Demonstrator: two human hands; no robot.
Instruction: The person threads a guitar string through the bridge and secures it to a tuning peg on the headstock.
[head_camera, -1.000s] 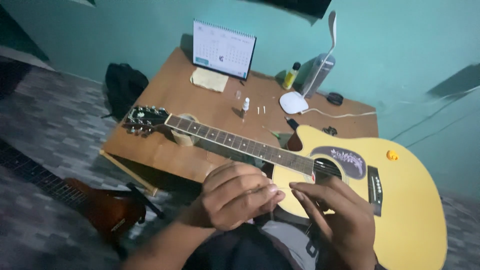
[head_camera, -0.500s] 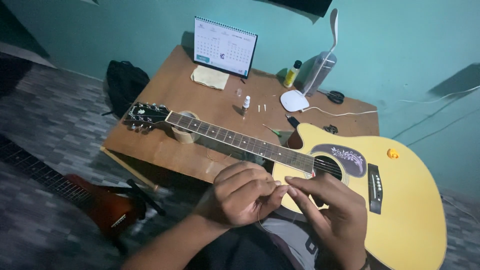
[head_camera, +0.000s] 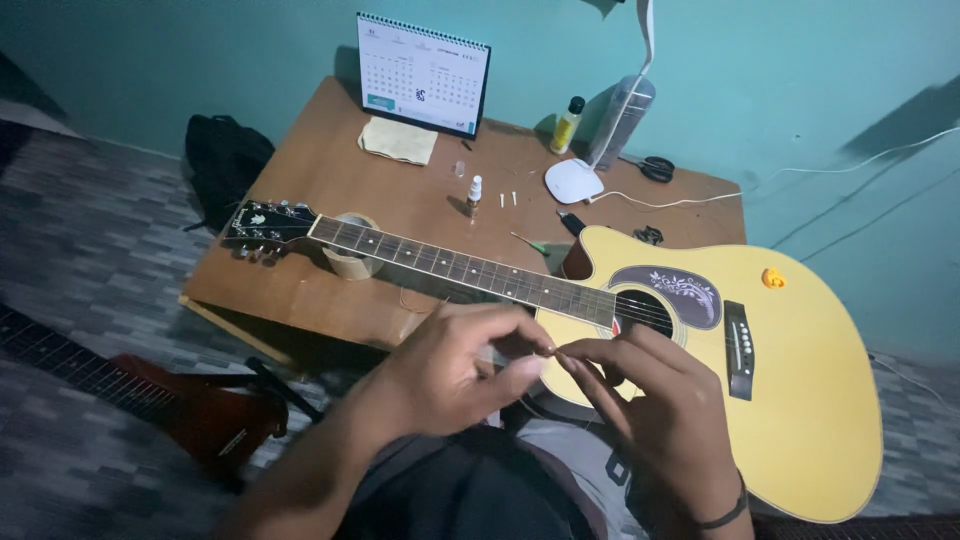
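Low in the middle of the frame the left hand (head_camera: 450, 375) and the right hand (head_camera: 660, 420) meet fingertip to fingertip over the lower edge of a yellow acoustic guitar (head_camera: 800, 400). Both pinch something too thin to make out, perhaps a string; the left thumb and forefinger are pressed together, the right fingers curled toward them. The hands hide part of the guitar's body, and its lower rim is cut off at the bottom right.

The guitar's neck runs toward the upper left, resting on a roll of tape (head_camera: 352, 262) on a low wooden table (head_camera: 300, 290). Further up the table stand a desk calendar (head_camera: 423, 75), a folded cloth (head_camera: 398, 140), a small dropper bottle (head_camera: 473, 193), a yellow bottle (head_camera: 567, 125) and a white lamp base (head_camera: 573, 182). A teal wall fills the upper frame. At lower left a red guitar (head_camera: 200, 415) lies blurred on grey patterned flooring, beside a black bag (head_camera: 222, 160).
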